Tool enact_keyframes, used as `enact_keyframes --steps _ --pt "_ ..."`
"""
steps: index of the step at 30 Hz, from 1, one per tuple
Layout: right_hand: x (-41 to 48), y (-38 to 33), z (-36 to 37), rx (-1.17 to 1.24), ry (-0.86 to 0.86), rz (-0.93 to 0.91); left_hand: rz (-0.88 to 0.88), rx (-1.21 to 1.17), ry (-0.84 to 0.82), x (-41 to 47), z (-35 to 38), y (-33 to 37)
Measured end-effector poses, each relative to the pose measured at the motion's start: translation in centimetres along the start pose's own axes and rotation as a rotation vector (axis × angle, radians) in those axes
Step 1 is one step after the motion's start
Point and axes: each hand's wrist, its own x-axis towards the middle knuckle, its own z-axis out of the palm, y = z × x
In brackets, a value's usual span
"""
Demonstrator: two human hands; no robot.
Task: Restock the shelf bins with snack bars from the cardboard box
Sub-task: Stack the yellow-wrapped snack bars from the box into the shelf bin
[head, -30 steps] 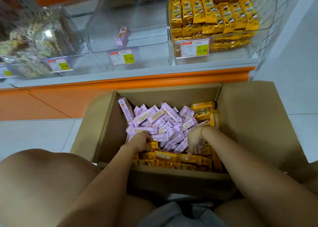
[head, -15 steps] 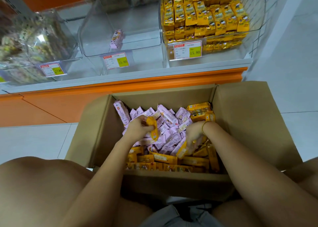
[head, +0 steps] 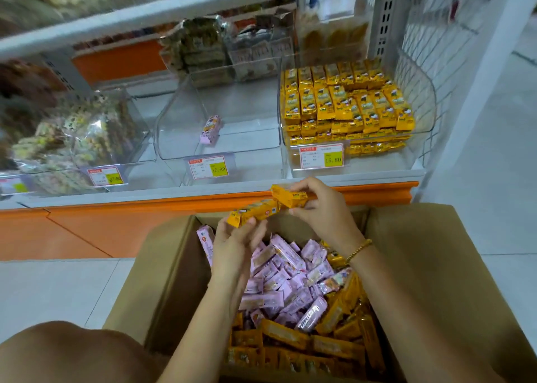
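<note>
Snack bars (head: 261, 210), two in yellow wrappers, were held between the hands over the far edge of the cardboard box (head: 421, 266). The left hand (head: 236, 246) pinched the left end of one yellow bar (head: 250, 212) between thumb and nearly straight fingers, the bar lying roughly level. The right hand (head: 319, 208), a beaded bracelet (head: 359, 250) at its wrist, had its fingers curled round the other yellow bar (head: 290, 198), which touched the first bar's right end.

Below the hands the box held a heap of pink bars (head: 279, 278) toward the far side and loose yellow bars (head: 290, 342) along the near and right sides. Beyond the box ran the orange shelf base (head: 130, 228). On the shelf above it stood three clear bins. The right bin (head: 427, 112) was packed with stacked yellow bars (head: 345, 103), the middle bin (head: 174, 126) held a single pink bar (head: 211, 129), and the left bin (head: 136, 121) was full of mixed greenish packs (head: 78, 132).

Half a second before, both hands had been down inside the box among the bars, the left already gripping a yellow one. Since then they had risen to the level of the shelf base and the two bars had come together. The view had tilted up, bringing an upper shelf (head: 180, 7) into sight. The bins' contents looked unchanged.
</note>
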Motion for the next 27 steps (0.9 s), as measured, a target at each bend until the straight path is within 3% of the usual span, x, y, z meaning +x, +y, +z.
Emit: enact_keyframes --steps 2,7,9,13,19,27 --pt "-0.2 -1.8 0.0 0.081 -0.028 -0.065 0.118 0.015 -0.009 -0.9 0.9 0.8" --pt "-0.4 -5.4 -0.7 0.321 -0.116 -0.122 0.510 0.402 0.003 -2.3 1.6 3.1" --pt "-0.4 -6.2 -1.2 0.390 -0.122 -0.129 0.609 0.423 -0.021 -2.6 2.0 4.0" --pt "-0.3 -7.1 -2.2 0.484 -0.050 -0.156 0.669 0.404 0.007 -3.3 4.1 4.6" --pt "1.3 -7.2 -6.2 0.423 0.255 -0.177 0.746 0.246 -0.035 -2.5 9.2 6.0" --pt "6.4 -6.1 -14.0 0.098 0.505 -0.075 0.842 0.710 -0.155 3.3 19.5 5.7"
